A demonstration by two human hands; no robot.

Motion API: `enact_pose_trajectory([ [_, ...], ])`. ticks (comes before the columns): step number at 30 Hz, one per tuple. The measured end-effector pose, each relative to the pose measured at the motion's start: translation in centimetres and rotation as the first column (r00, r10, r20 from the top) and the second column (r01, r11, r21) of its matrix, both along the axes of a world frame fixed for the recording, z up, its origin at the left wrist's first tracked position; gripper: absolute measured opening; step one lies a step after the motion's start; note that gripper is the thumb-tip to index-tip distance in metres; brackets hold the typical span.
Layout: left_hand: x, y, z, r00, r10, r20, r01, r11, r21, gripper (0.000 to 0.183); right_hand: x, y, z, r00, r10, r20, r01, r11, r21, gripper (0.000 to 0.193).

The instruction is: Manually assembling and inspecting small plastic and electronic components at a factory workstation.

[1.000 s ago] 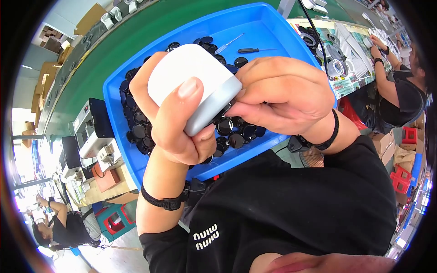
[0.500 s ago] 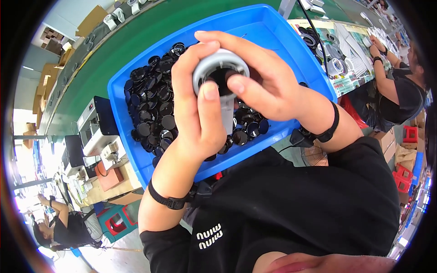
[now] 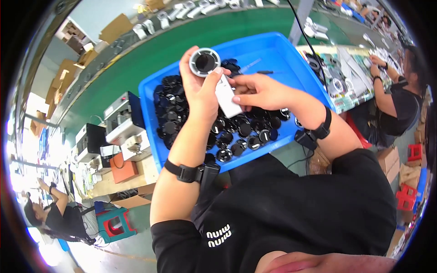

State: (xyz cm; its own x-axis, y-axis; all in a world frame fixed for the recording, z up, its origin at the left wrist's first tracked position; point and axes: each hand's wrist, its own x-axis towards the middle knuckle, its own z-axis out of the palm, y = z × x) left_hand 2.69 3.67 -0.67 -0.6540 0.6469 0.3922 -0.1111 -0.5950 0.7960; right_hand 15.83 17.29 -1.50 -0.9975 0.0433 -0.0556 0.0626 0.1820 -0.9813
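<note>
A white hair-dryer-shaped housing [image 3: 230, 101] is held over the blue tray [image 3: 284, 50]. Its round grey ring head, with a dark round piece inside, faces up, and its straight handle slants down to the right. My left hand [image 3: 200, 95] is wrapped around the head and upper handle, thumb lying along the front just below the ring. At the lower handle, my right hand [image 3: 268, 93] pinches the side between thumb and fingers. Many glossy black discs [image 3: 170, 127] lie loose in the tray beneath both hands; some are hidden by them.
A thin dark tool [image 3: 265, 72] lies in the tray's far part. Behind runs a green belt surface [image 3: 182, 52], with white housings [image 3: 164, 20] along its far edge. Box-like machines [image 3: 123, 116] stand left. Co-workers sit at lower left and at right [image 3: 396, 98], beside a bench of parts.
My right hand has left the ring head and moved down to the handle. Both thumbs have come off the ring's opening. The housing now shows more of its handle, and the whole view has shifted.
</note>
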Motion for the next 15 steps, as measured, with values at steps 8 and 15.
enact_pose_trajectory([
  [8,-4.1,0.5,-2.5,0.972,0.206,0.110,-0.190,0.972,-0.139,0.055,-0.4,-2.5,1.1,0.995,-0.096,0.035,0.100,0.982,-0.161,0.031],
  [15,-4.4,0.5,-2.5,0.787,0.512,-0.345,-0.605,0.751,-0.264,0.072,-7.2,3.4,5.6,0.921,-0.349,0.170,0.384,0.753,-0.534,0.030],
])
